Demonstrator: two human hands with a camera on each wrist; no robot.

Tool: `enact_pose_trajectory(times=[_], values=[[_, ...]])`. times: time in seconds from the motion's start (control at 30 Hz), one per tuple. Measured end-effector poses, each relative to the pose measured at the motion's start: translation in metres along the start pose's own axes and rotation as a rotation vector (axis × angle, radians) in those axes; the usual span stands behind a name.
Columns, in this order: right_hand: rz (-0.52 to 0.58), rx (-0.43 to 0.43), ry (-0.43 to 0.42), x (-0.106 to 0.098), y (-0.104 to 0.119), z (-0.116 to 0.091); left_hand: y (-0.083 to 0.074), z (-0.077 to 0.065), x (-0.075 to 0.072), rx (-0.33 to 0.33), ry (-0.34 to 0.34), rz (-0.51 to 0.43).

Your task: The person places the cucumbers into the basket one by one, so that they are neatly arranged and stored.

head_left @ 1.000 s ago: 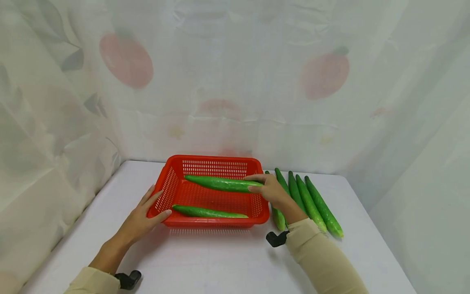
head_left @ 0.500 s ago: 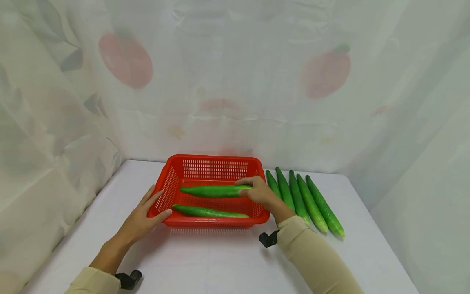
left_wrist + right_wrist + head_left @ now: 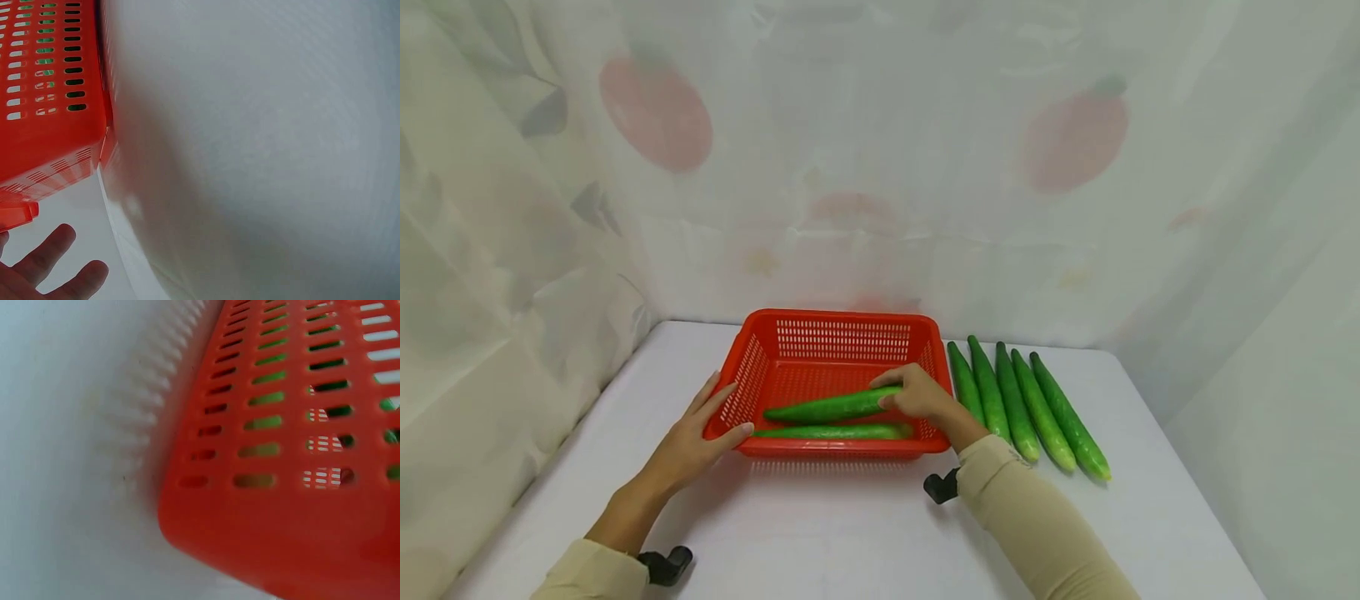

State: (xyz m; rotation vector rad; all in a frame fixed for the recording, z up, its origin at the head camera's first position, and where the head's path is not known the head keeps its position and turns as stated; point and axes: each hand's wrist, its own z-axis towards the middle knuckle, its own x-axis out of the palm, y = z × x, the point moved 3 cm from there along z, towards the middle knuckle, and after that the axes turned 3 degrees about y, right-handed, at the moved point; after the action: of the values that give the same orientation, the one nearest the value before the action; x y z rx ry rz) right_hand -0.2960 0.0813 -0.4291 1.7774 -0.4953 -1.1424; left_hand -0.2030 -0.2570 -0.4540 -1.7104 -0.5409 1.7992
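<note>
My right hand (image 3: 922, 395) grips the right end of a green cucumber (image 3: 823, 410) inside the red plastic basket (image 3: 842, 447). The held cucumber slants, its left tip lower than the gripped end. In front of it, along the basket's near wall, lies another cucumber (image 3: 835, 432). My left hand (image 3: 688, 446) rests at the basket's left front corner with fingers spread and thumb on the rim. In the left wrist view, spread fingers (image 3: 47, 256) show beside the red rim. The right wrist view holds the basket's slotted wall (image 3: 281, 519), green showing through; the right hand is hidden there.
To the right of the basket, several cucumbers (image 3: 1048, 408) lie side by side on the white table (image 3: 820, 533). A pale printed curtain (image 3: 880, 167) hangs behind the table and along both sides.
My right hand has carried its cucumber left, lower and nearer to the front, beside the one lying in the basket. The left hand has stayed at the corner.
</note>
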Motion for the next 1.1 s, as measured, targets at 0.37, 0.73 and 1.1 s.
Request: enact_pose_trajectory(times=[0.37, 0.73, 1.1], values=[[-0.088, 0.037, 0.021, 0.0038, 0.0036, 0.0036, -0.0004, 0.0005, 0.0001, -0.006, -0.003, 0.004], [-0.127, 0.06, 0.033, 0.0066, 0.0006, 0.0077, -0.0017, 0.0006, -0.0006, -0.004, -0.004, -0.006], [-0.078, 0.032, 0.007, 0.0055, 0.0007, 0.0058, -0.0017, 0.0014, 0.0004, -0.007, 0.003, -0.02]])
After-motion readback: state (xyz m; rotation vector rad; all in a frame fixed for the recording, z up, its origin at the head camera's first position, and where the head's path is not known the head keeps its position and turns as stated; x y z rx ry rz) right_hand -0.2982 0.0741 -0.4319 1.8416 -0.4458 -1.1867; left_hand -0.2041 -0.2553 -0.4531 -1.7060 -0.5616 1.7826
